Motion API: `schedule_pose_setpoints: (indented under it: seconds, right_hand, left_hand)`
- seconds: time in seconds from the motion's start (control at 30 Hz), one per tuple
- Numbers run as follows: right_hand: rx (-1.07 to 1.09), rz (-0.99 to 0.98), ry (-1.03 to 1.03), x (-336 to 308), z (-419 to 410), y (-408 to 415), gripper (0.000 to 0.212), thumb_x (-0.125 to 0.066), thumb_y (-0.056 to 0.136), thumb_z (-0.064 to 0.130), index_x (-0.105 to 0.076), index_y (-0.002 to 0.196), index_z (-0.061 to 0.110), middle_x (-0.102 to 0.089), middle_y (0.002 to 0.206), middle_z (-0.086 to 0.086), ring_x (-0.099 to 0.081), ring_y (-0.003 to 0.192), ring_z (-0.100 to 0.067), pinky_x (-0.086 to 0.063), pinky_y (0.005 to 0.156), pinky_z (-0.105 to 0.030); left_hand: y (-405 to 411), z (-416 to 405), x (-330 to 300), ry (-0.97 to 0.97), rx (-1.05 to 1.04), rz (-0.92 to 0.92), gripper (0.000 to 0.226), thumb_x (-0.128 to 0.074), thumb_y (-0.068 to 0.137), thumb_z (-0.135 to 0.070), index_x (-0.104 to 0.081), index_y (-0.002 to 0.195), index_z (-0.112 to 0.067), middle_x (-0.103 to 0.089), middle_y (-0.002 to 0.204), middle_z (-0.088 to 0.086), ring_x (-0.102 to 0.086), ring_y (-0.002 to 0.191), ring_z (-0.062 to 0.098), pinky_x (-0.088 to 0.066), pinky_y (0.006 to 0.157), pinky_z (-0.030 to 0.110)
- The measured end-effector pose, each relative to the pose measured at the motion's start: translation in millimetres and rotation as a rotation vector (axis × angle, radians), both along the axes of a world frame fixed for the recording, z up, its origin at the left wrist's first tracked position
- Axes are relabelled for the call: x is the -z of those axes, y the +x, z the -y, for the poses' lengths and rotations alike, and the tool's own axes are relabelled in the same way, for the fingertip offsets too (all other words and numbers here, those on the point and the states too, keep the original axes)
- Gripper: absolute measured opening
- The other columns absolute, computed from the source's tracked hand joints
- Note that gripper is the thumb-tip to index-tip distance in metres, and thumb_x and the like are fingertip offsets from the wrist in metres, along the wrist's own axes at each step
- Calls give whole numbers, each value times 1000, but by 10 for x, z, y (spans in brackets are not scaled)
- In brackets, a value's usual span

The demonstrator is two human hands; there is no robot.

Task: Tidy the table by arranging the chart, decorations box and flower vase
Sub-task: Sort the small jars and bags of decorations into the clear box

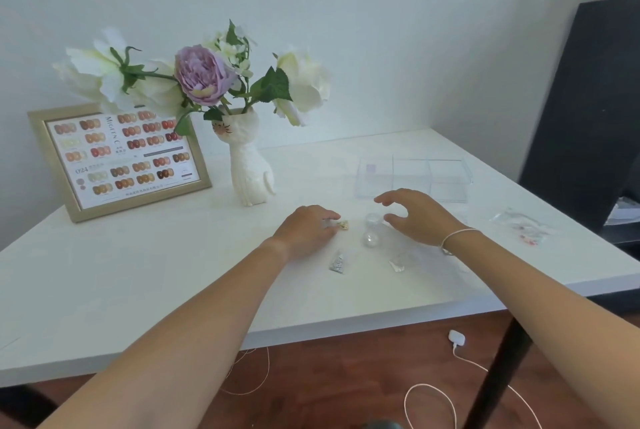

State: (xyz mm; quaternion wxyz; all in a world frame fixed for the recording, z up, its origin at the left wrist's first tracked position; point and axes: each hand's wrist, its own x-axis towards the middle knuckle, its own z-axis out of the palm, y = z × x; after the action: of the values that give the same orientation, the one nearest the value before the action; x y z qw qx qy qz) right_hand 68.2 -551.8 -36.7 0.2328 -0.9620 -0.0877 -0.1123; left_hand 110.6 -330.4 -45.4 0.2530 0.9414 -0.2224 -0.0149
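Note:
The framed colour chart (pixel 119 160) leans against the wall at the table's back left. Just right of it stands the white cat-shaped flower vase (pixel 248 165) with white and purple flowers. The clear, compartmented decorations box (pixel 414 179) lies at the back right. My left hand (pixel 306 229) rests on the table with curled fingers pinching a small gold decoration packet (pixel 343 225). My right hand (pixel 420 215) hovers with fingers spread and relaxed just above two small clear round jars (pixel 372 229), in front of the box, holding nothing.
Small packets lie loose on the white table (pixel 138 273): a silver one (pixel 337 262), a clear one (pixel 398 262), and a bag with red bits (pixel 526 226) at the right. A dark cabinet (pixel 588 117) stands right. A white charger and cable (pixel 456 340) lie on the floor.

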Motion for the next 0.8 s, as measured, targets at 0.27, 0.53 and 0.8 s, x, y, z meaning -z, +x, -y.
schedule_pose_setpoints:
  seconds: [0.27, 0.53, 0.8]
  right_hand:
    - [50, -114, -36, -25, 122, 61, 35, -51, 90, 19, -52, 124, 27, -55, 126, 2, -49, 117, -18, -36, 98, -27]
    - [116, -257, -66, 9, 97, 112, 42, -55, 86, 31, -48, 128, 29, -50, 132, 0, -45, 123, -21, -33, 100, -31]
    - [137, -282, -81, -35, 64, 142, 44, -57, 85, 31, -49, 128, 28, -49, 128, -1, -45, 121, -23, -36, 100, -33]
  left_hand:
    - [57, -13, 23, -52, -10, 37, 29, -55, 90, -28, -62, 117, -19, -59, 108, 3, -50, 89, 13, -36, 80, 21]
    - [95, -30, 0, -229, -34, 19, 31, -53, 84, -1, -64, 108, -17, -52, 96, 0, -45, 73, 7, -36, 70, 19]
    - [172, 7, -43, -328, -63, -25, 35, -46, 83, 4, -63, 107, -14, -57, 96, -1, -48, 70, 4, -38, 55, 4]
